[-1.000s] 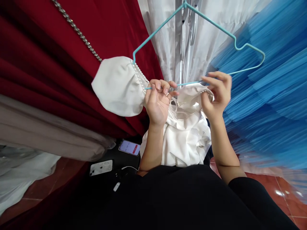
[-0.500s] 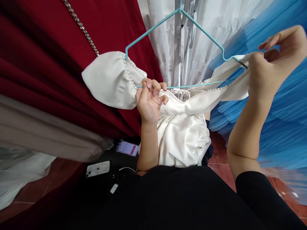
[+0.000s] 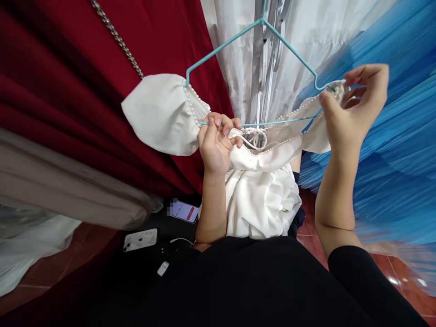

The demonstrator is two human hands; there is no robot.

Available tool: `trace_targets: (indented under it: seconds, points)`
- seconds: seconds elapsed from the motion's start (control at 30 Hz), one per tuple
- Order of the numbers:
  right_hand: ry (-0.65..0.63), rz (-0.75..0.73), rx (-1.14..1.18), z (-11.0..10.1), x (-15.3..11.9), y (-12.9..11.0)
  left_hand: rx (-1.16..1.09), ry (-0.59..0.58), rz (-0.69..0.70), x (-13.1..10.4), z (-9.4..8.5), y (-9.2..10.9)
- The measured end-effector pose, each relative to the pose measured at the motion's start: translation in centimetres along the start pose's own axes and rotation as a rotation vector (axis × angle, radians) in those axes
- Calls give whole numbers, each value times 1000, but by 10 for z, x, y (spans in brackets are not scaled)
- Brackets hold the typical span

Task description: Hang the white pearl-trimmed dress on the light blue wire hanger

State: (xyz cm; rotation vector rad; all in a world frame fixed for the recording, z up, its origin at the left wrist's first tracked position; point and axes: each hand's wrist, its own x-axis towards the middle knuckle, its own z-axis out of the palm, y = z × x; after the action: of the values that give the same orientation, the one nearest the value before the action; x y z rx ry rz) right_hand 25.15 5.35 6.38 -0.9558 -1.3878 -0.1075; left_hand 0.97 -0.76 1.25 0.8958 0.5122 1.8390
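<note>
1. Above the person's lap, a white garment (image 3: pixel 260 197) hangs from a pale-blue hanger (image 3: pixel 226 44), its body gathered in folds and its beaded neckline (image 3: pixel 272 149) running below the lower bar
2. A second ago the hanger's right end stood bare; now the right sleeve (image 3: pixel 316 138) is around it, so both ends appear to be at the sleeve openings, and the garment seems supported on each side
3. Since half a second ago the right hand (image 3: pixel 357 106) has come back inward and the sleeve has slackened from its outward stretch; the left sleeve (image 3: pixel 156 116) stays puffed out over its own end
4. The right arm rises from a bent elbow, wrist cocked, thumb at the sleeve's beaded edge and fingers curled above and behind it; cloth lies between them, but I cannot tell whether they pinch it
5. The left hand (image 3: pixel 218 141) is raised with its palm toward the camera, its thumb and bent fingers closed on the lower bar beside the left sleeve's beaded opening
6. White cords (image 3: pixel 260 143) loop loosely at the neckline, just beside the left fingers
7. Red fabric (image 3: pixel 163 41) stands behind the left sleeve, blue tulle (image 3: pixel 405 150) behind the right hand, and two phones lie low on the left, well apart from the hands
</note>
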Motion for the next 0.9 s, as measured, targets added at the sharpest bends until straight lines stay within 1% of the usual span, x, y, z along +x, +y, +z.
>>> trace_targets:
  seconds: [0.03, 0.1, 0.2, 0.3, 0.4, 0.47, 0.53, 0.6, 0.63, 0.67, 0.7, 0.73, 0.8, 0.83, 0.87, 0.9]
  points:
    - [-39, 35, -31, -2, -3, 6, 6, 8, -4, 0, 0, 0]
    - [-88, 72, -23, -4, -6, 14, 12, 21, -1, 0, 1, -1]
    - [-88, 41, 58, -1, -3, 14, 3, 33, 6, 1, 2, -2]
    - [-57, -48, 149, 8, 3, 5, -5, 42, -8, 1, 3, -2]
    - [-91, -134, 226, 15, 5, -4, -5, 34, -15, 0, 2, -1]
    - [-91, -159, 198, 14, 3, -10, -10, 24, -14, 0, 2, 0]
    - [-27, -177, 156, 10, 0, -16, -14, 19, -19, 0, 2, 0]
    - [35, -178, 183, 5, -5, -25, -13, 22, -22, 0, 2, -1]
    - [28, -179, 223, 4, -8, -29, -8, 27, -22, 0, 3, -1]
    - [-24, -185, 255, 5, -12, -34, 0, 34, -20, 1, 3, -1]
    - [-118, -194, 266, 8, -18, -37, 12, 44, -20, 1, 3, -1]
    - [-244, -212, 254, 12, -25, -40, 26, 57, -21, 1, 3, -1]
    - [-524, -273, 154, 23, -44, -41, 52, 83, -29, 2, 2, -1]
    - [-619, -303, 81, 30, -55, -39, 61, 89, -34, 2, 1, -1]
    - [-668, -328, 4, 36, -65, -36, 65, 89, -39, 2, 0, -2]
    - [-659, -341, -64, 42, -75, -33, 69, 80, -44, 2, -1, -3]
